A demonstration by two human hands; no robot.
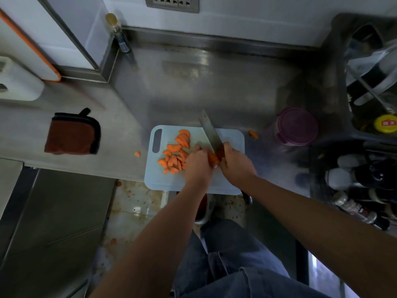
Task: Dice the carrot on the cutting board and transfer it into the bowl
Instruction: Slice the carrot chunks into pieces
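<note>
A pale blue cutting board [233, 138] lies at the front edge of the steel counter. Several cut carrot pieces [177, 150] are piled on its left half. My left hand [198, 163] holds down the uncut carrot stub [213, 158] near the board's middle. My right hand [235, 162] grips the handle of a knife [209, 133], whose blade points away from me and rests against the stub. No bowl is clearly visible; a purple-lidded container [296, 126] stands to the right of the board.
Stray carrot bits lie on the counter at left [137, 154] and right [253, 134] of the board. A brown pot holder [73, 134] lies far left. A dark rack with bottles [365, 173] fills the right side. A bottle [118, 32] stands at the back.
</note>
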